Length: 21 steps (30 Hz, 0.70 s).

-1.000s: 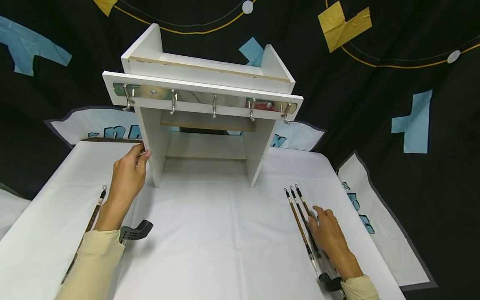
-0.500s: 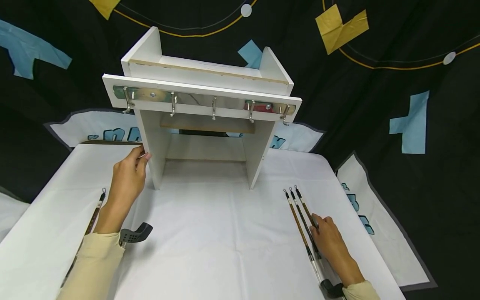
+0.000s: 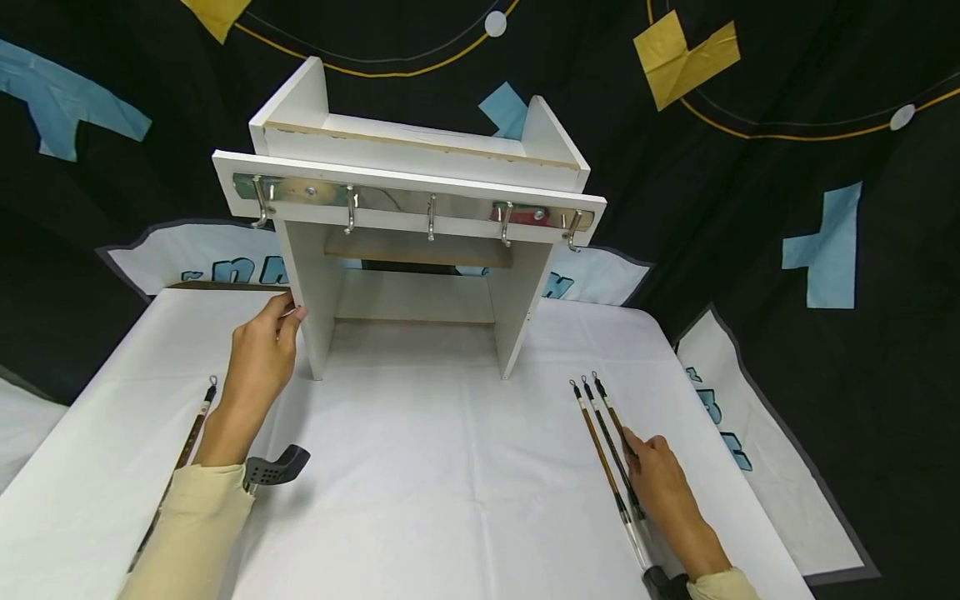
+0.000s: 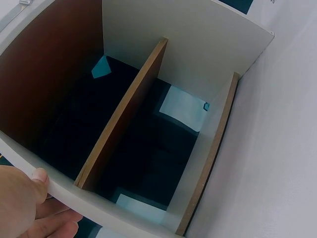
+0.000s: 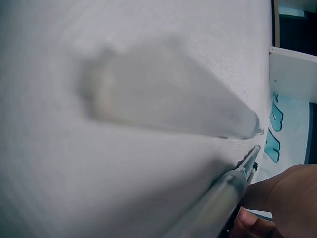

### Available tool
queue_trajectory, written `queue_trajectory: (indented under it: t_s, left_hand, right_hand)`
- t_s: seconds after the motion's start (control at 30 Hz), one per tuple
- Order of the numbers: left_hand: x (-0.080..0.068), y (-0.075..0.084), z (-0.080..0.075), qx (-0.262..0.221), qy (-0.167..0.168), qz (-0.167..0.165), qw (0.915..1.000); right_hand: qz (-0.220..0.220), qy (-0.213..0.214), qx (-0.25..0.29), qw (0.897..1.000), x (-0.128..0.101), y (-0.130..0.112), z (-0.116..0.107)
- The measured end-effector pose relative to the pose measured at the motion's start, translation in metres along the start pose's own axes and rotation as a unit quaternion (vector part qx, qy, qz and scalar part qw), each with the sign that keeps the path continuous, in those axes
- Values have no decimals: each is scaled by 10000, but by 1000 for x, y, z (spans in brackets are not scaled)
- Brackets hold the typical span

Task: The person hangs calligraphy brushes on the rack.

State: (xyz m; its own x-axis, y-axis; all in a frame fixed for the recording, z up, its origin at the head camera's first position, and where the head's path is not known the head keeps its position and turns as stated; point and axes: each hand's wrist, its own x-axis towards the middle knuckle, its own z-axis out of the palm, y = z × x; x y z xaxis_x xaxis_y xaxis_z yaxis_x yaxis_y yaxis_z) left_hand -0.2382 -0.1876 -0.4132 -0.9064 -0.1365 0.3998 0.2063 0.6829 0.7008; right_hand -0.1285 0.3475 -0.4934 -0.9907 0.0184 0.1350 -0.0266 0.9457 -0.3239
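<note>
Left hand (image 3: 258, 354): fingers gripping one shelf (image 3: 412, 296)
Hooks (image 3: 431, 217): five
Right hand (image 3: 667, 487): fingers pinching one of three brushes (image 3: 612, 414)
Left brush (image 3: 193, 433): one

Right hand (image 3: 663, 483): fingers (image 3: 639, 442), loosely spread earlier, now gripping rightmost brush (image 3: 612, 415)

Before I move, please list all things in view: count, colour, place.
shelf unit: 1, white, on table
hooks: 5, metallic, shelf unit's front
brushes: 4, brown-black, three right, one left
table: 1, white-covered, below
curtain: 1, black, behind
lettered panels: at least 2, white, behind, right
patches: 3 blue, 2 yellow, on curtain
discs: 2, white, on yellow lines
sleeves: 2, cream, forearms
wrist devices: 2, black, wrists
left hand: 1, bare, gripping shelf unit
right hand: 1, bare, on rightmost brush
</note>
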Motion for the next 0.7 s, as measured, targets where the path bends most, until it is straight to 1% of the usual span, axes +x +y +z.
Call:
queue_trajectory:
  t_s: [0.23,0.43,0.6,0.7]
  left_hand:
    - [0,0,0,11,-44,-34,10000]
    - [-1,0,1,32,-48,-56,10000]
    - [-1,1,1,15,-49,-56,10000]
    - [-1,1,1,17,-54,-65,10000]
  right_hand:
    - [-129,8,-100,9999,0,0,1]
    - [-334,205,-174,9991,-1,0,3]
    - [-380,286,-202,9987,-2,0,4]
    - [-333,296,-150,9989,-3,-2,2]
